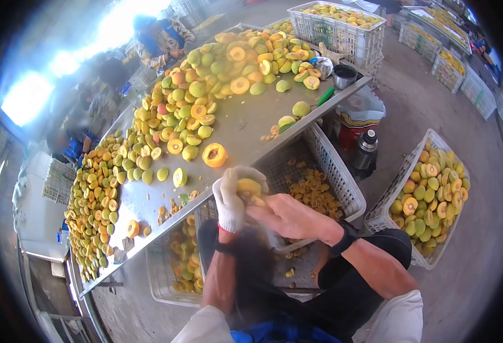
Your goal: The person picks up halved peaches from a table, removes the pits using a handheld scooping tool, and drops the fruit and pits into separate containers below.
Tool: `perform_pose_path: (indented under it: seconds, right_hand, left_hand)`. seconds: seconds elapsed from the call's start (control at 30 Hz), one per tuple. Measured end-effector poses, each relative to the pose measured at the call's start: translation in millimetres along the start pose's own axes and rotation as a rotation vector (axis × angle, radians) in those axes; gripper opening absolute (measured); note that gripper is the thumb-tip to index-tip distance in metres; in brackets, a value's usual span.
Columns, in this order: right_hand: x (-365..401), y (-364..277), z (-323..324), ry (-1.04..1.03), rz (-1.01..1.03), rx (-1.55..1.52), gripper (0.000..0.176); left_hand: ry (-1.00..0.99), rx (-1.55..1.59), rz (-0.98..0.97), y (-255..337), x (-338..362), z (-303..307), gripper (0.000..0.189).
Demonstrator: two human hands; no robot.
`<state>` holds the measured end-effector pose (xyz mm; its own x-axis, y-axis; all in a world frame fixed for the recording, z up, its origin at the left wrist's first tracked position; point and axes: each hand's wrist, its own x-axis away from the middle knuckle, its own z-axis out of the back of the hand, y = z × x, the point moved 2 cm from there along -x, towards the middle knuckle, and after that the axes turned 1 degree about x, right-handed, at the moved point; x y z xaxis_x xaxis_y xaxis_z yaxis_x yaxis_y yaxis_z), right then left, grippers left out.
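My left hand (231, 197), in a white knitted glove with a red cuff edge, is closed around a yellow peach piece (249, 187) above the crate at my knees. Bare and curled, my right hand (283, 214) presses up against the same fruit from the right. Whatever lies inside its fingers is hidden. Just beyond the glove, a cut peach (214, 155) with a dark hollow centre rests on the metal table (251, 123). A big heap of whole and halved peaches (177, 94) spreads across the table behind it.
Pits and scraps fill part of a crate (351, 200) below my hands. Another crate (385, 214) of peaches stands right; one (160, 280) sits under the table. A green-handled tool (325, 96), metal cup (344, 75) and thermos (367, 146) are nearby. A person (157, 43) works across the table.
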<state>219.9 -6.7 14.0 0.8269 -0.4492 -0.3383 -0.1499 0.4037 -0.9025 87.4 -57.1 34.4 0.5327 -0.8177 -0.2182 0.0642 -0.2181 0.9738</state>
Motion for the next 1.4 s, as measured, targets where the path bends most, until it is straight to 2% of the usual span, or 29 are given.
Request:
perform_pose_path:
  seconds: [0.1, 0.23, 0.3, 0.5, 0.6, 0.7, 0.73, 0.77, 0.83, 0.9, 0.93, 1.03, 1.13, 1.2, 1.3, 1.33, 1.4]
  right_hand:
    - [7, -15, 10, -0.284, -0.611, -0.406, 0.046]
    - [14, -18, 12, -0.280, -0.649, -0.538, 0.050]
    - [17, -17, 12, -0.276, -0.653, -0.610, 0.051]
    - [26, -6, 1, -0.174, -0.628, -0.663, 0.050]
    - [25, -22, -10, -0.060, -0.483, -0.659, 0.048]
    - [26, -15, -13, 0.042, -0.501, -0.660, 0.044]
    - [27, -13, -12, 0.096, -0.432, -0.591, 0.043]
    - [28, -12, -12, 0.148, -0.365, -0.523, 0.042]
    - [32, 3, -7, 0.162, -0.291, -0.232, 0.041]
    - [33, 9, 1, 0.141, -0.248, 0.137, 0.040]
    - [32, 8, 3, 0.115, -0.290, 0.214, 0.038]
    - [37, 17, 7, 0.055, -0.383, 0.418, 0.036]
    - [54, 39, 2, 0.056, -0.422, 0.477, 0.034]
    - [72, 62, -3, -0.008, -0.534, 0.528, 0.033]
    - [117, 126, -11, -0.402, -0.608, 0.761, 0.033]
    - [128, 132, -11, -0.553, -0.580, 0.841, 0.034]
    - [132, 141, -9, -0.643, -0.587, 0.921, 0.034]
  left_hand:
    - [-0.035, 0.048, 0.001, -3, 2, -1, 0.054]
    - [-0.135, 0.023, 0.020, -7, 2, 3, 0.062]
    - [-0.118, 0.072, 0.059, -9, 3, -2, 0.062]
    - [-0.011, 0.287, 0.129, -19, 2, -16, 0.062]
    - [0.053, 0.375, 0.138, -20, -5, -20, 0.062]
    - [0.122, 0.453, 0.167, -15, -5, -18, 0.061]
    - [0.141, 0.479, 0.189, -11, -6, -17, 0.060]
    - [0.225, 0.387, 0.090, -5, -9, -15, 0.058]
    - [0.268, 0.245, 0.017, 3, -5, 14, 0.057]
    - [0.237, 0.112, -0.003, 30, 14, 47, 0.057]
    - [0.283, 0.136, -0.076, 41, 22, 59, 0.054]
    - [0.427, -0.177, -0.079, 58, 57, 113, 0.052]
    - [0.390, -0.565, -0.026, 52, 103, 173, 0.047]
    - [0.336, -0.911, 0.009, 29, 129, 213, 0.041]
    - [0.237, -1.455, 0.193, -2, 161, 257, 0.031]
    - [0.285, -1.410, 0.153, -3, 161, 260, 0.030]
    - [0.372, -1.320, 0.074, -2, 157, 264, 0.028]
